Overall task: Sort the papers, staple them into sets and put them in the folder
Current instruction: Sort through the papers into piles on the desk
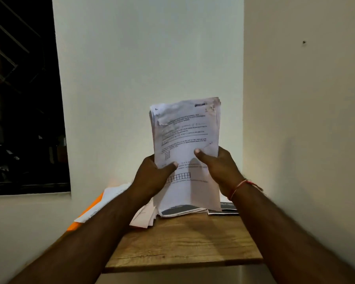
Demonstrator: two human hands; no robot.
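Note:
I hold a thick stack of printed papers (pixel 186 136) upright above the wooden table (pixel 182 242). Its top edge is worn and stained. My left hand (pixel 152 177) grips the stack's lower left edge, thumb on the front sheet. My right hand (pixel 219 169) grips the lower right edge, thumb pressed on the front page. The stack's bottom edge stands close above other papers on the table. An orange folder (pixel 92 203) lies at the table's left, partly hidden under white sheets (pixel 113 193) and my left forearm.
Loose folded sheets (pixel 145 216) and a dark-covered booklet (pixel 182 209) lie at the table's back. Another dark printed booklet (pixel 228 208) sits at the back right. White walls close in behind and to the right. A dark window (pixel 23 99) is at the left.

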